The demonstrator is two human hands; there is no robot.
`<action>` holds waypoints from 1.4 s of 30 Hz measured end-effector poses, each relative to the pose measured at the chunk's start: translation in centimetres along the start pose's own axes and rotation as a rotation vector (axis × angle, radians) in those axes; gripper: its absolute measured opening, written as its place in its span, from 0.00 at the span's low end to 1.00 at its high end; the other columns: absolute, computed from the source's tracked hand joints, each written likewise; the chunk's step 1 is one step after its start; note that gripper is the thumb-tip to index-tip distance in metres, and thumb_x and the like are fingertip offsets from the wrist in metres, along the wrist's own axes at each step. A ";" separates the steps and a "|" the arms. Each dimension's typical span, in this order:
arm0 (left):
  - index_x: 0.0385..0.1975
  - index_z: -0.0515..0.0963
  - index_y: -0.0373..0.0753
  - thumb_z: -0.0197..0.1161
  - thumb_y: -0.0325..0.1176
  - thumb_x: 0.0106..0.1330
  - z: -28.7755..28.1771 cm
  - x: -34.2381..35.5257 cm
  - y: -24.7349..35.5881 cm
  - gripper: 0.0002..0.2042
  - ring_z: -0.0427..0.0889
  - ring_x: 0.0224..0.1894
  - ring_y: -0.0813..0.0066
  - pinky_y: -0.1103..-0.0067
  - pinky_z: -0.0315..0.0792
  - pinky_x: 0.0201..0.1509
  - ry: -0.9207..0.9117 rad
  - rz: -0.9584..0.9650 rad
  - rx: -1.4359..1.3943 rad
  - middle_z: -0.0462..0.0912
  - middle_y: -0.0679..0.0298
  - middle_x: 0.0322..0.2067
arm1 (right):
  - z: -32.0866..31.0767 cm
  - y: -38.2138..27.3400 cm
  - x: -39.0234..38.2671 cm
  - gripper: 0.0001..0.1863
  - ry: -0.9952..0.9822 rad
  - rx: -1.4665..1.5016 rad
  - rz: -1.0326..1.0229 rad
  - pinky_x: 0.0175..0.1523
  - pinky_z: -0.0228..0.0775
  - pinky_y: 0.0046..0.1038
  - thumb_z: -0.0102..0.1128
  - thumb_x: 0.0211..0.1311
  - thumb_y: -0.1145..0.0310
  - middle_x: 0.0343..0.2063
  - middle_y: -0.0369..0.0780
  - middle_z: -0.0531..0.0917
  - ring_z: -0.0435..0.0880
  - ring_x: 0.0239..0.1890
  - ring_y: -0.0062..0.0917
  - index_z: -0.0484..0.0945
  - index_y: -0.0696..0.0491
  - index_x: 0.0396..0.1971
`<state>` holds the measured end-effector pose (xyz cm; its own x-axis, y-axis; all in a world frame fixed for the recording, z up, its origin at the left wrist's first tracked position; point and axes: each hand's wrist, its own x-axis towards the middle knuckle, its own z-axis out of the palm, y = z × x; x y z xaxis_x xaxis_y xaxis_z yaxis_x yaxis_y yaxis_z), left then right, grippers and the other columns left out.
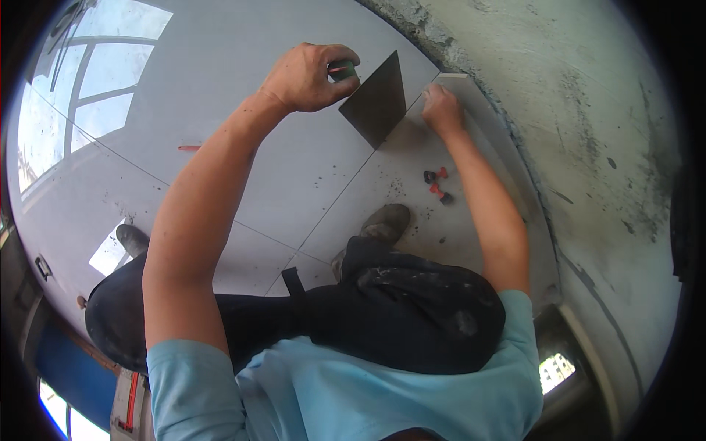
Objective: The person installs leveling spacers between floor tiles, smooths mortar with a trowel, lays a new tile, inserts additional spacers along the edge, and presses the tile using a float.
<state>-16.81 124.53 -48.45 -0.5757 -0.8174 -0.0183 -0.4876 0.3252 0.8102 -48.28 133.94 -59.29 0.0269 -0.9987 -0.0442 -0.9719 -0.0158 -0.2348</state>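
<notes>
My left hand (305, 77) is closed round the green handle of a flat trowel. Its dark grey rectangular blade (379, 99) stands steeply tilted above a floor joint, between my two hands. My right hand (442, 110) is low by the floor tiles, near the wall edge, just right of the blade. Its fingers are curled together, and whatever they may hold is hidden. Two small red and black pieces, probably tile levelling clips (441, 192), lie on the floor by my right forearm.
Large glossy grey tiles (294, 169) cover the floor, with dark crumbs scattered on them. A rough plaster wall (581, 95) borders the right side. A red stick-like piece (189, 148) lies left of my left forearm. My boot (387, 223) rests on the tiles.
</notes>
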 end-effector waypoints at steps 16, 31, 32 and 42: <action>0.33 0.80 0.41 0.65 0.35 0.51 0.9 0.0 5.4 0.10 0.82 0.27 0.58 0.70 0.77 0.34 -0.035 0.034 0.042 0.82 0.61 0.23 | -1.3 -0.9 -0.9 0.05 -0.077 -0.112 0.047 0.42 0.75 0.44 0.52 0.54 0.73 0.32 0.45 0.81 0.82 0.38 0.45 0.73 0.52 0.32; 0.35 0.80 0.40 0.72 0.28 0.49 1.9 -2.0 18.9 0.13 0.82 0.23 0.66 0.77 0.75 0.28 -0.139 0.405 0.079 0.81 0.61 0.23 | -3.9 0.1 -19.0 0.13 -0.359 0.115 0.220 0.57 0.69 0.41 0.66 0.53 0.58 0.41 0.46 0.80 0.75 0.53 0.41 0.83 0.52 0.31; 0.35 0.80 0.39 0.72 0.29 0.49 1.7 -2.7 18.9 0.13 0.83 0.24 0.67 0.77 0.77 0.29 -0.121 0.312 0.067 0.82 0.61 0.24 | -4.1 0.6 -19.7 0.15 -0.386 0.101 0.253 0.58 0.68 0.41 0.66 0.53 0.57 0.42 0.46 0.79 0.74 0.54 0.41 0.83 0.52 0.34; 0.31 0.83 0.28 0.70 0.45 0.54 -2.3 0.4 10.8 0.21 0.80 0.25 0.76 0.80 0.74 0.32 -0.187 -0.536 0.258 0.83 0.59 0.24 | -5.5 2.0 -24.3 0.21 -0.196 0.147 0.259 0.58 0.67 0.38 0.71 0.49 0.62 0.45 0.43 0.77 0.71 0.56 0.40 0.78 0.53 0.43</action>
<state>-20.78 126.57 -38.38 -0.3013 -0.8093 -0.5042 -0.8697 0.0165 0.4932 -52.12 157.93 -53.36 -0.1578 -0.9399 -0.3029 -0.9087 0.2583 -0.3281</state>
